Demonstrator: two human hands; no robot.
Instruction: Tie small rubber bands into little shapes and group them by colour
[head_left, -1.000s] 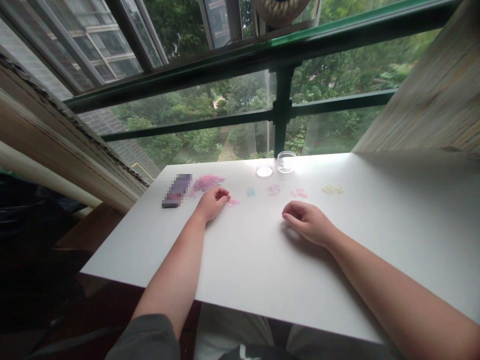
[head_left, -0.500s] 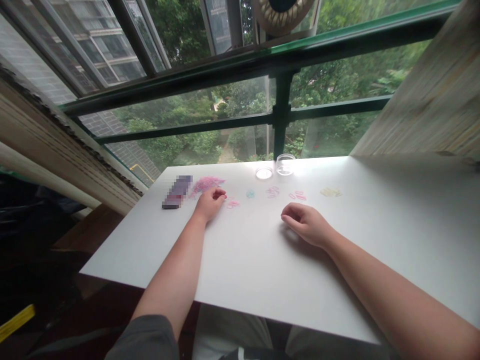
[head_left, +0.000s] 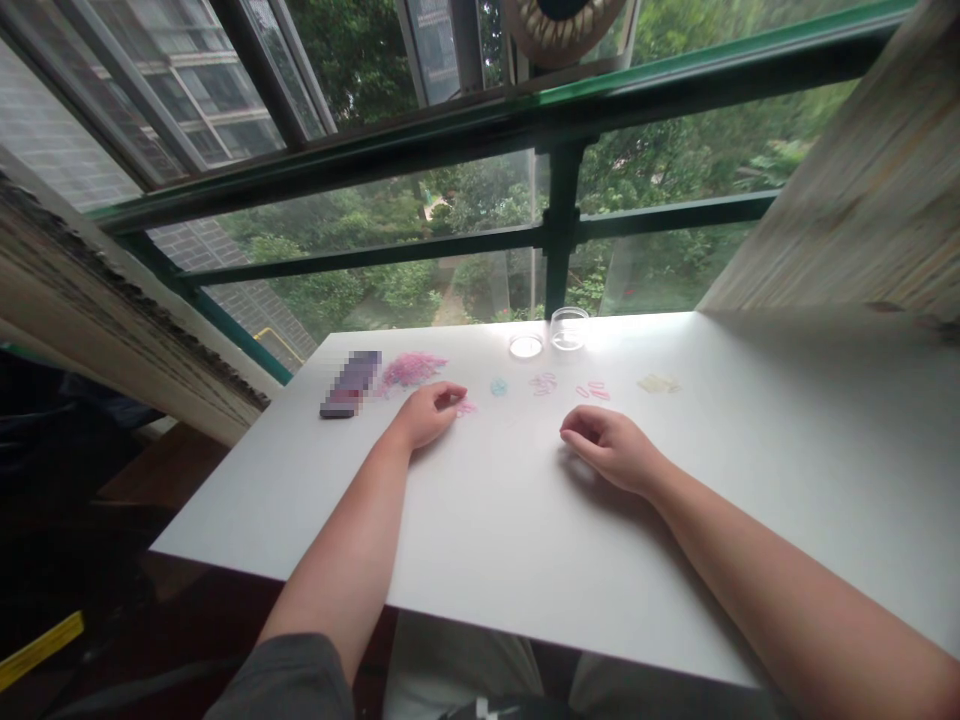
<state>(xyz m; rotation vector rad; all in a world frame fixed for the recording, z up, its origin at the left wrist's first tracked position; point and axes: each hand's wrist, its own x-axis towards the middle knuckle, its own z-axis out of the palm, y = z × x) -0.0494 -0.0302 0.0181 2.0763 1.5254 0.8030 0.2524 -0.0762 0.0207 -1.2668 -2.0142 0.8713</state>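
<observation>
My left hand [head_left: 431, 414] is over the white table, thumb and fingers drawn together at the left edge of a small group of pink elastic bands [head_left: 466, 408]. Anything in that pinch is too small to make out. Just beyond the hand lies a larger heap of pink and purple bands [head_left: 412, 370]. My right hand [head_left: 611, 447] rests on the table with curled fingers, and nothing shows in them. Beyond it lie a few pink bands [head_left: 594, 391]. Separate groups of blue bands [head_left: 499, 387], lilac bands [head_left: 544, 384] and pale yellow bands [head_left: 659, 383] form a row.
A clear round container [head_left: 570, 330] and its clear lid [head_left: 526, 346] stand at the table's back edge. A dark, pixelated flat object [head_left: 351, 385] lies left of the heap. The white table [head_left: 510, 540] meets a window with green bars [head_left: 559, 230]; curtains hang either side.
My left hand has moved right and slightly nearer to me, from the front of the large heap to the small pink group. My right hand has stayed in place.
</observation>
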